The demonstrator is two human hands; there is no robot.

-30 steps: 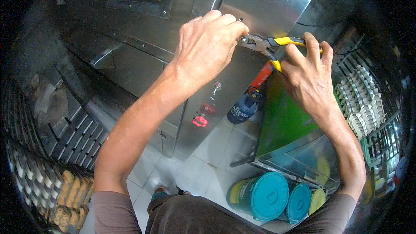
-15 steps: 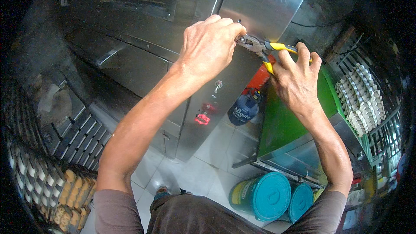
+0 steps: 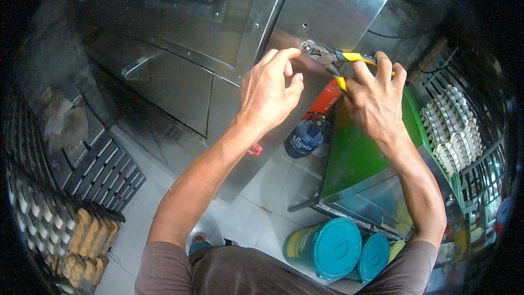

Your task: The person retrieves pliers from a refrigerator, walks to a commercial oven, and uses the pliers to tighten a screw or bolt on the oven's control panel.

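Note:
My right hand is closed around the yellow-and-black handles of a pair of pliers, which are spread apart. The jaws are at a small round metal fitting on the front of a stainless steel panel; whether they clamp it I cannot tell. My left hand is open just left of the jaws. Its index fingertip points at the fitting, close to or touching it, while the thumb stands apart below with nothing visible between them.
A steel oven-like cabinet with a handle fills the left. Beneath my hands are a red valve knob and a blue gas cylinder. To the right stand a green-sided unit, egg trays and teal-lidded buckets. Bread racks stand lower left.
My left thumb and index finger have parted, and the left hand has drawn slightly down and right, uncovering the fitting. My right hand stays on the pliers. The view has shifted slightly.

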